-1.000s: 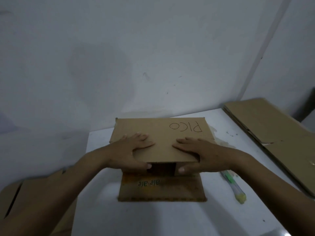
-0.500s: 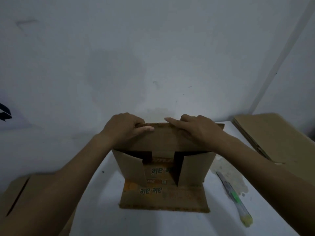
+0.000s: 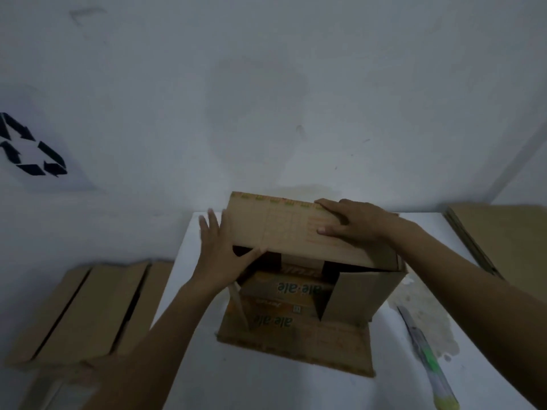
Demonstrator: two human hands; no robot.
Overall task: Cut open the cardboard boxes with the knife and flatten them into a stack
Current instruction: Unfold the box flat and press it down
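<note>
Box [image 3: 284,232]: left fingers [image 3: 212,221] straight against its side, right fingers [image 3: 329,206] flat on top.

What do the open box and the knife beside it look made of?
Box: brown cardboard, probably corrugated, matte, going by creased flaps and raw edges; orange print inside. Knife: likely plastic body, translucent green and yellow, slightly glossy; blade not visible.

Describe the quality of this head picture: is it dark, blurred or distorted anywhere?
Head view: dim, bluish light, no glare; the left hand has fingers smeared by motion; the right hand and the print on the box look fairly sharp; the knife near the lower right looks soft; wide-angle stretching shows toward the corners.
</note>
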